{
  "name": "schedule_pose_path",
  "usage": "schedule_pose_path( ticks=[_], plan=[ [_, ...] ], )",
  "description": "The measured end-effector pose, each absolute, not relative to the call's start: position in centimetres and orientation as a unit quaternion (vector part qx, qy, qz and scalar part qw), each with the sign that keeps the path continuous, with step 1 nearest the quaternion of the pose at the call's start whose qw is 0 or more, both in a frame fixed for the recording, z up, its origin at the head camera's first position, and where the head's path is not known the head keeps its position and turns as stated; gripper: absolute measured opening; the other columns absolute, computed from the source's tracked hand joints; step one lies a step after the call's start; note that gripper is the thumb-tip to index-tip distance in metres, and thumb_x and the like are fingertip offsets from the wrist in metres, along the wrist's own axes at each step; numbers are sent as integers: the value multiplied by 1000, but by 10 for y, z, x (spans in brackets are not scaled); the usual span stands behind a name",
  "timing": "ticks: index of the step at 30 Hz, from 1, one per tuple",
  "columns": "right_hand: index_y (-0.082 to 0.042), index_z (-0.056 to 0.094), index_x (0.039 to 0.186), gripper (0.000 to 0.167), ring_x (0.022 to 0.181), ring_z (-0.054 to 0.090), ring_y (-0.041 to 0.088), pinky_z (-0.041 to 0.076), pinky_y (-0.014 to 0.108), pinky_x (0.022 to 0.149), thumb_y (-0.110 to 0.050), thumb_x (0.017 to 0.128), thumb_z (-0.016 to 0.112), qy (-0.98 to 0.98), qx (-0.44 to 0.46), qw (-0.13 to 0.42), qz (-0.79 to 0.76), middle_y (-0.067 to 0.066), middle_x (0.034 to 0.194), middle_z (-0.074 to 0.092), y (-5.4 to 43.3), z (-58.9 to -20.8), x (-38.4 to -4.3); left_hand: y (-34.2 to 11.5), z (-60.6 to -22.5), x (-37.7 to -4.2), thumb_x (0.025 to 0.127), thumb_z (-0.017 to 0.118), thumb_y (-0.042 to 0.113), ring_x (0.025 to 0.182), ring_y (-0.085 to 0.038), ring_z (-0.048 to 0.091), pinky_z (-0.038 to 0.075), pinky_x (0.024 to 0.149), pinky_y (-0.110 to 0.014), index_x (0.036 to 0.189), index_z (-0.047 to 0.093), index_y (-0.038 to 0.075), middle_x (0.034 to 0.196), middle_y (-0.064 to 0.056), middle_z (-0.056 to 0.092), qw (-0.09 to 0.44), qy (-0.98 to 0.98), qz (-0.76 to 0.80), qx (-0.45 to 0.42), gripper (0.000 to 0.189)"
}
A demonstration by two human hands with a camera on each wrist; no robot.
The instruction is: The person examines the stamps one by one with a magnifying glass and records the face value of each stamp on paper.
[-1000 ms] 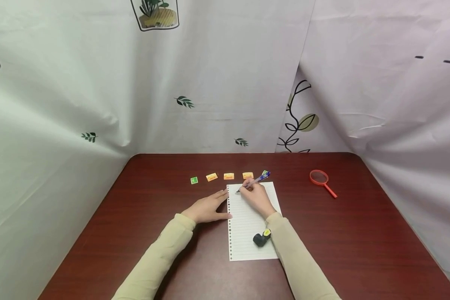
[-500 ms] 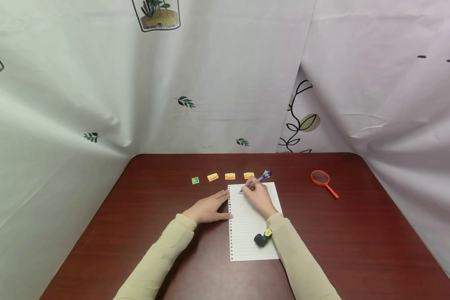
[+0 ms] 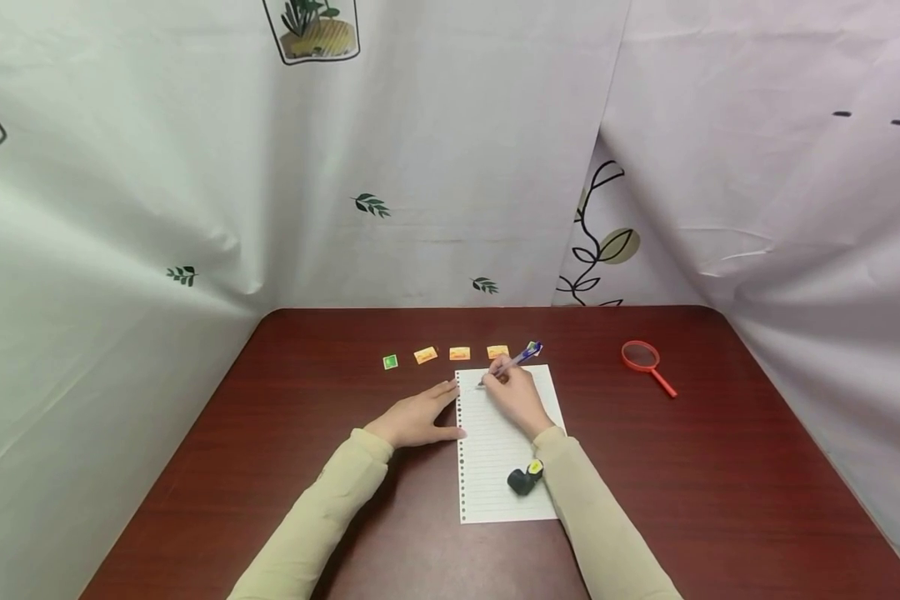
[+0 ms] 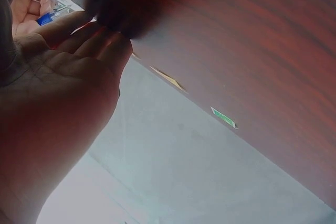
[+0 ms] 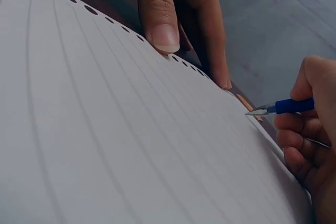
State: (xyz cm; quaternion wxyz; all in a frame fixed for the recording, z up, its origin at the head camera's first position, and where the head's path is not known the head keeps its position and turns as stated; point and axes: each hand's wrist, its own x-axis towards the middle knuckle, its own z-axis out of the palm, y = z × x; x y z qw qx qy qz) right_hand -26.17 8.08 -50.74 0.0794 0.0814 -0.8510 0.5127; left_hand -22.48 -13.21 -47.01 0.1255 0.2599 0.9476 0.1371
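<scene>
A sheet of lined loose-leaf paper [image 3: 487, 467], punched with holes down its left edge, lies on the dark red table. My right hand [image 3: 521, 400] pinches a pen [image 3: 523, 356] with a blue grip over the upper part of the sheet. In the right wrist view, the metal tip of the pen [image 5: 294, 106] is right at the paper near its top edge. My left hand [image 3: 414, 417] rests at the sheet's left edge, fingers extended; its thumb [image 5: 164, 22] presses on the margin by the holes.
Beyond the paper lies a row of small stamp-like pieces: a green one [image 3: 390, 362], several orange ones [image 3: 460, 353], and another green one partly behind the pen. A red magnifying glass [image 3: 663, 383] lies at the right. White printed cloth [image 3: 435, 167] hangs around the table.
The pen tip has shifted slightly to the right along the top of the paper, then stayed nearly still. My left hand and the sheet hold their places.
</scene>
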Motion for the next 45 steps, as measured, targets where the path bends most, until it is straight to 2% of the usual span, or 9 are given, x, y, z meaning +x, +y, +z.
schedule_pose_path(
  ticks=[13,27,45],
  plan=[
    [-16,56,82,7,63,45,16,35,32,61,-17,88,60,-852,77,78,512,-2,65,49,83,-507,-260,-131,-471,-226,92,66,57,148,-25,32,39,111,-45,156,36,6,163,-11,31,123,947,137,264,87],
    [-18,60,86,5,66,50,17,39,32,64,-17,88,64,-844,90,74,523,-3,69,57,82,-509,-261,-133,-472,-226,92,66,57,148,-25,32,39,111,-44,157,36,7,163,-10,31,124,947,139,262,87],
    [-19,59,84,4,68,52,15,40,32,64,-18,87,62,-848,108,67,515,-3,71,59,83,-509,-261,-132,-471,-226,92,66,56,149,-25,31,38,112,-43,156,37,6,163,-10,31,123,947,140,260,86]
  ],
)
